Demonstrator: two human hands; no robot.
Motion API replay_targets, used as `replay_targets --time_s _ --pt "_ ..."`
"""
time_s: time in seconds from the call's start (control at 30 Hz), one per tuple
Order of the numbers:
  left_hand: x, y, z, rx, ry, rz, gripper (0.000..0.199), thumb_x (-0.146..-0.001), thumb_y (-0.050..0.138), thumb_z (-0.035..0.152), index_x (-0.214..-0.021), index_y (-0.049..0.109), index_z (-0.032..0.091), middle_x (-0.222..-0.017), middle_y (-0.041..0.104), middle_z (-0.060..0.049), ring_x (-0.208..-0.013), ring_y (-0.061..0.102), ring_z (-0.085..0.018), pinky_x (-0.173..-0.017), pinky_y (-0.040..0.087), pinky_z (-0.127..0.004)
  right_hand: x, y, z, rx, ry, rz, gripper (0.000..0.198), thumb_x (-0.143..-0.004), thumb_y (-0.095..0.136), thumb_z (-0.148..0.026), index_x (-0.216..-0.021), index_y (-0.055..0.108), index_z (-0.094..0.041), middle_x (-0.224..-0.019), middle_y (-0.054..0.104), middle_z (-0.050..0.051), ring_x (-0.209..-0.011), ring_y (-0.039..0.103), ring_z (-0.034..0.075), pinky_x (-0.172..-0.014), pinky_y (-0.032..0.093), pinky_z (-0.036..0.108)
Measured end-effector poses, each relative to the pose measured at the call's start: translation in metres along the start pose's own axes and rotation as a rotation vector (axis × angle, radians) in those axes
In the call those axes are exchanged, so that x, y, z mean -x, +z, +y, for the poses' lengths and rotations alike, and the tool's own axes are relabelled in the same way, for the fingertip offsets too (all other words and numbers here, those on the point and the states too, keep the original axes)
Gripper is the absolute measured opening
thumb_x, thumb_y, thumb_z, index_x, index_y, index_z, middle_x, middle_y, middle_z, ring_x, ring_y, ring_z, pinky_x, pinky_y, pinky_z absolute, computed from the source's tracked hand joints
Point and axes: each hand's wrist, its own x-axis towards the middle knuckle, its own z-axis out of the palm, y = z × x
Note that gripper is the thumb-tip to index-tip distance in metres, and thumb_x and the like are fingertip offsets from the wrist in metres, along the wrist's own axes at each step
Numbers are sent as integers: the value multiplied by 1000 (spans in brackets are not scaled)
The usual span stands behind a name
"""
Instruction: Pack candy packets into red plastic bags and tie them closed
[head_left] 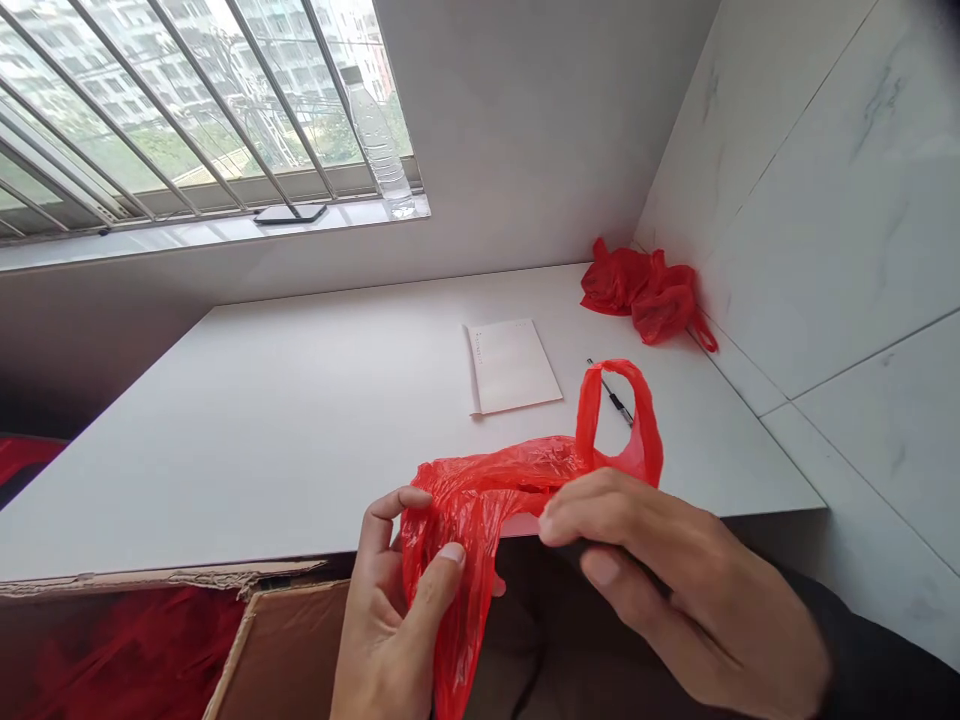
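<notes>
From where I stand, the white table [322, 400] is the biggest thing here, running back to the wall; I take the clock face as centred on the bag in hand, twelve being away from the person. The window sill [202, 232] stretches from ten to nearly twelve, beyond the table. At eight o'clock a cardboard box [281, 650] sits open by the near edge, dark red stuff [142, 640] inside.

In the middle is the red plastic bag [469, 510], crumpled, held up at the table's near edge. The right hand [697, 580] comes in from about four o'clock, its index fingertip at the bag's near right edge and its thumb just below; I cannot tell whether they pinch the film. One handle loop stands up behind those knuckles, at two. The left hand [401, 625], at seven, clearly grips the bag: thumb flat across the near face, index finger hooked over the upper left edge, another fingertip peeping past the right side, and the gathered plastic hanging between thumb and fingers.

More red bags [645, 290] lie bunched in the corner at one. The notepad [516, 368] lies at twelve, a clear bottle [381, 150] stands on the sill near eleven, and a black pen [617, 403] shows partly through the loop.
</notes>
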Motion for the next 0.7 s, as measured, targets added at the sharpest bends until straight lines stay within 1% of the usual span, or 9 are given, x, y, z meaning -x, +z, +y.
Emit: replay_targets --time_s 0.1,0.2,0.27,0.33,0.4,0.43,0.5,0.6,0.7 --pt "10 1 7 -46 -3 40 62 -67 84 45 -120 55 31 -56 61 4 -40 49 -14 -39 41 -22 -20 15 -7 79 -72 -179 29 -103 43 -42 -96 65 -24 -81 67 5 -76 66 23 -71 55 37" --pt "13 -5 8 -99 37 36 78 -60 89 44 -129 54 30 -62 66 2 -40 52 -16 -38 45 -24 -38 24 -8 192 -130 -381 34 -105 33 -31 -105 65 -21 -91 70 8 -79 69 24 -69 56 39" --pt "11 -11 4 -170 60 44 83 -60 89 46 -132 52 30 -66 68 1 -46 57 -18 -42 49 -26 -45 25 -7 274 -132 -365 38 -104 31 -28 -125 60 -16 -113 69 13 -96 69 29 -75 58 42" --pt "8 -17 -2 -249 79 52 74 -65 86 50 -130 54 30 -71 70 0 -50 59 -17 -44 51 -25 -49 24 -8 335 -126 -245 46 -104 33 -30 -145 44 -13 -134 61 18 -114 64 33 -82 58 46" --pt "5 -21 -7 -285 99 56 61 -69 83 51 -120 61 27 -80 71 -1 -56 62 -17 -47 51 -23 -51 21 -13 366 -137 -151 54 -103 35 -31 -154 30 -14 -138 56 19 -117 62 34 -83 58 47" --pt "3 -21 -9 -279 108 59 56 -69 84 50 -115 65 26 -85 72 -2 -61 64 -17 -50 53 -22 -52 20 -16 365 -148 -125 53 -103 36 -29 -153 30 -15 -135 58 19 -113 64 33 -80 58 46" --pt "-2 -21 -12 -188 114 62 51 -68 85 50 -110 69 24 -93 74 -4 -72 69 -20 -58 57 -22 -54 23 -23 339 -169 -162 41 -101 38 -21 -140 45 -16 -117 65 15 -94 67 29 -70 57 41" --pt "-11 -14 -15 74 43 51 52 -68 84 52 -108 73 22 -93 75 -6 -78 72 -24 -68 61 -30 -59 39 -26 345 -205 -379 25 -86 53 -6 -105 61 -19 -89 67 6 -69 66 22 -54 50 33" --pt "-17 -4 -18 221 -25 17 49 -68 85 51 -105 75 21 -89 76 -7 -77 73 -27 -69 61 -34 -66 67 -16 416 -184 -453 24 -69 66 -1 -87 65 -17 -77 67 7 -65 66 26 -54 48 34"
